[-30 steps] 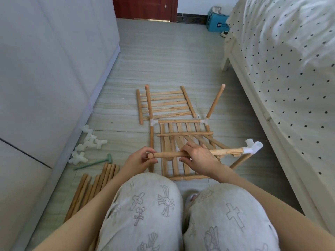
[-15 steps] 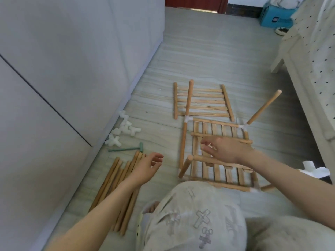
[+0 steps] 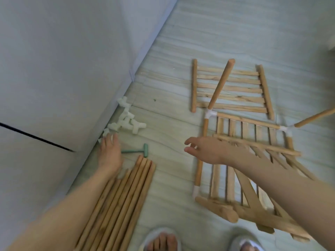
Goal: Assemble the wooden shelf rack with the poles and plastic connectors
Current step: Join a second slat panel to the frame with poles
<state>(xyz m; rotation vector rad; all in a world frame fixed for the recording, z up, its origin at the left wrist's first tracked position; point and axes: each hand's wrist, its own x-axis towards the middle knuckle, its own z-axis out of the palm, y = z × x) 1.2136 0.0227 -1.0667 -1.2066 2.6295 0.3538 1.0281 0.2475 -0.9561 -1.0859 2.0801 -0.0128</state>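
The left hand [image 3: 108,154] has released the pole and now reaches, fingers extended, to the white plastic connectors [image 3: 126,120] at 10 o'clock. The right hand [image 3: 204,151] hovers empty above the partly assembled wooden slatted rack [image 3: 244,160] at 3 o'clock.

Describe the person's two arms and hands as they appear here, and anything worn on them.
Both forearms are bare, with no sleeve showing up to the frame edge. The left hand and the right hand wear no gloves, and no rings, watch or bracelet can be seen. The picture is slightly blurred, so small details such as nails cannot be told.
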